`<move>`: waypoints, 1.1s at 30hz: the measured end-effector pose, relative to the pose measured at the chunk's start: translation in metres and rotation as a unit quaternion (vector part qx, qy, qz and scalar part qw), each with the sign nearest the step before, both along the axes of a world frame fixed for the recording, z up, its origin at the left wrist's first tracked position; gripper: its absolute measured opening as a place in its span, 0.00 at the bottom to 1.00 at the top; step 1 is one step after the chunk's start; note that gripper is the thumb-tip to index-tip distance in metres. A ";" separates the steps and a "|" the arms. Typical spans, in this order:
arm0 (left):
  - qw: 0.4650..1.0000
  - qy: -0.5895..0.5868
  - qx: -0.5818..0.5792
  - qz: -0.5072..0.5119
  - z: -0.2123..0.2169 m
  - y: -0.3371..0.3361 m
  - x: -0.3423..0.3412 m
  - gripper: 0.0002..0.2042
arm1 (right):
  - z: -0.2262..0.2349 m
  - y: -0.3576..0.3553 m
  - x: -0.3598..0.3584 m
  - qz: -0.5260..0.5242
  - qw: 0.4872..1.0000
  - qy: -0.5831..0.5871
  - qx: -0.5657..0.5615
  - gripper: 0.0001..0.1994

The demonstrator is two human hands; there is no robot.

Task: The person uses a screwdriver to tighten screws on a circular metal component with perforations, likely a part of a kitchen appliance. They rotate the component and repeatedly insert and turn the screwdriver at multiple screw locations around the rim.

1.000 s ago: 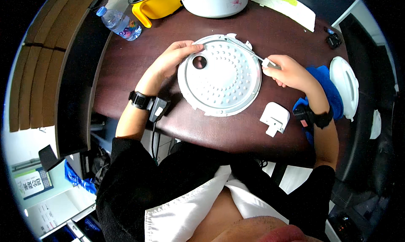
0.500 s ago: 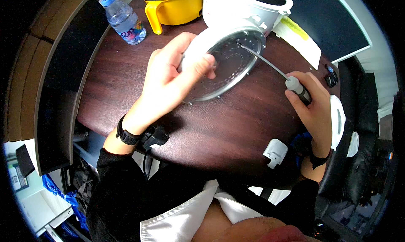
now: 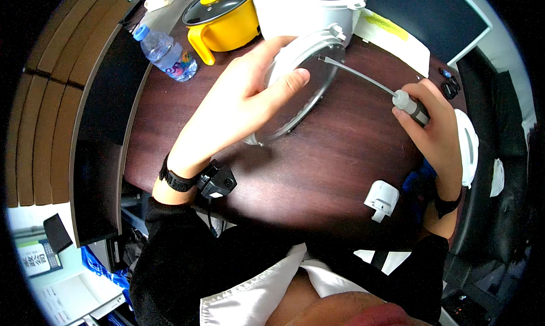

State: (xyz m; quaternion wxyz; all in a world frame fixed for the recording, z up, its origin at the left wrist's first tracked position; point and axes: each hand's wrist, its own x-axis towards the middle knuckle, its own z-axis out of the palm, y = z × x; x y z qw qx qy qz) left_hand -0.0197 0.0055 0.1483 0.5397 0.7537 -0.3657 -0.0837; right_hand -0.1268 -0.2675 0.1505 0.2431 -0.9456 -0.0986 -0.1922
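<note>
- Table (image 3: 352,144) beneath the tilted lid (image 3: 310,84)
- Left hand (image 3: 244,99) pinches its edge; a slack thumb could drop it
- Right hand (image 3: 436,121) grips the screwdriver (image 3: 404,100); a slip could scratch the lid
- Swinging it could knock the pot (image 3: 306,18) behind

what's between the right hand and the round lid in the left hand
In the head view, a screwdriver: the right hand holds it, with its metal shaft pointing toward the round lid; whether the tip touches is unclear.
</note>
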 end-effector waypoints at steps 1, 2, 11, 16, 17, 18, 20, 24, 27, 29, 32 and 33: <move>1.000 0.020 0.014 -0.009 0.002 -0.003 0.000 0.20 | 0.000 -0.003 -0.001 -0.006 1.000 0.002 -0.002 0.11; 0.999 0.039 0.027 -0.018 0.004 -0.007 -0.001 0.20 | 0.000 -0.006 -0.002 -0.012 1.000 -0.003 -0.010 0.11; 0.996 0.065 0.025 -0.051 0.009 -0.002 -0.013 0.30 | -0.004 -0.011 0.000 -0.020 0.999 -0.009 -0.025 0.12; 0.996 0.048 -0.016 -0.076 0.004 -0.002 0.000 0.36 | -0.006 -0.009 0.003 0.002 0.999 -0.028 -0.020 0.12; 0.994 0.072 -0.031 -0.073 0.003 -0.003 0.000 0.36 | -0.006 -0.008 0.003 0.005 0.999 -0.031 -0.027 0.12; 0.992 0.096 -0.045 -0.071 0.002 -0.004 0.000 0.36 | -0.006 -0.008 0.003 0.008 0.999 -0.034 -0.033 0.13; 0.983 0.160 -0.042 -0.080 0.006 -0.003 -0.003 0.37 | -0.006 -0.009 0.001 0.008 0.999 -0.032 -0.040 0.13; 0.983 0.134 -0.059 -0.111 0.005 -0.002 0.000 0.35 | -0.006 -0.011 0.000 -0.001 0.999 -0.022 -0.031 0.13; 0.989 0.083 -0.028 -0.118 0.005 0.002 0.006 0.33 | -0.007 -0.011 0.000 0.007 0.999 -0.023 -0.026 0.13; 0.989 0.099 -0.014 -0.109 0.011 0.005 0.006 0.32 | -0.007 -0.010 0.000 0.011 0.999 -0.024 -0.026 0.12; 0.996 0.010 0.074 -0.048 0.017 0.005 0.013 0.27 | -0.004 -0.005 0.000 0.001 1.000 -0.016 -0.026 0.12; 0.993 -0.017 0.114 -0.024 0.018 0.005 0.017 0.26 | -0.003 -0.005 -0.002 -0.006 1.000 -0.010 -0.026 0.11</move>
